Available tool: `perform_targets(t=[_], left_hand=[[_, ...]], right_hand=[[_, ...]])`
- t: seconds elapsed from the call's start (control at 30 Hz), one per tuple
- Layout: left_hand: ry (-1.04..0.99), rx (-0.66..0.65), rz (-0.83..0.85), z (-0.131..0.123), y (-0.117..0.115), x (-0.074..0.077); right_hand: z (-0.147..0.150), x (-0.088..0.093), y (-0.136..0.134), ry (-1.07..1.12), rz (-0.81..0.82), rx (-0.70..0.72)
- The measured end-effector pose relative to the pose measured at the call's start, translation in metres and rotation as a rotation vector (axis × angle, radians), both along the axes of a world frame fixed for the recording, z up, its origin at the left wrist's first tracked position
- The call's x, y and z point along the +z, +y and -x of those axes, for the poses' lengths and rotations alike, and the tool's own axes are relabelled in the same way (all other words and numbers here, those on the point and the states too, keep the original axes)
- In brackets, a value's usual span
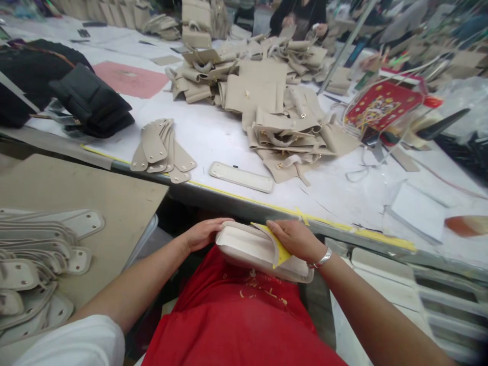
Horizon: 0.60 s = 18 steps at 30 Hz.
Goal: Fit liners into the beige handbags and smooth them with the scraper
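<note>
Over my lap lies a long cream bag piece [244, 246] with rounded ends and a raised edge. At its left end my left hand [206, 233] grips it, fingers along the far edge and partly hidden. A curved sheet, yellow on one side [281, 252] and pale on the other, is pinched in my right hand [299, 240]. That sheet stands bent across the right half of the bag piece. Beyond them on the table is a flat cream strip [241, 176] with small holes at its ends.
Beige bag parts [263, 91] are heaped mid-table, with a fanned stack of strips [162, 150] to their left. More strips [46, 254] lie on a board at left. Black bags [91, 101], a red printed bag [385, 104] and a co-worker [299, 18] are farther off.
</note>
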<state>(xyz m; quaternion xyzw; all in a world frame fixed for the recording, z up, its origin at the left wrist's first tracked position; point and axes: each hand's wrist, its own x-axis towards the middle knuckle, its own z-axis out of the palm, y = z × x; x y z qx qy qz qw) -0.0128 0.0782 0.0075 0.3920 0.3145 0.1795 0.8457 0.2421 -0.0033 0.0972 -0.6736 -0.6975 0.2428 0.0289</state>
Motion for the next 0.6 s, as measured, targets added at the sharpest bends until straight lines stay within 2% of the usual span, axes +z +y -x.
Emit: perform_targets(t=[0.27,0.53,0.6], left_hand=[[0.010,0.089,-0.031,-0.006,-0.007,0.002],[0.334,0.086,-0.059,-0.023,-0.003,0.022],[0.339,0.070,-0.024,-0.022,-0.001,0.023]], right_hand=[[0.006,-0.004,0.011,-0.040,-0.023,0.102],[0.008,-0.006,0.022,-0.156,-0.084,0.159],[0.011,-0.005,0.022,-0.156,-0.109,0.173]])
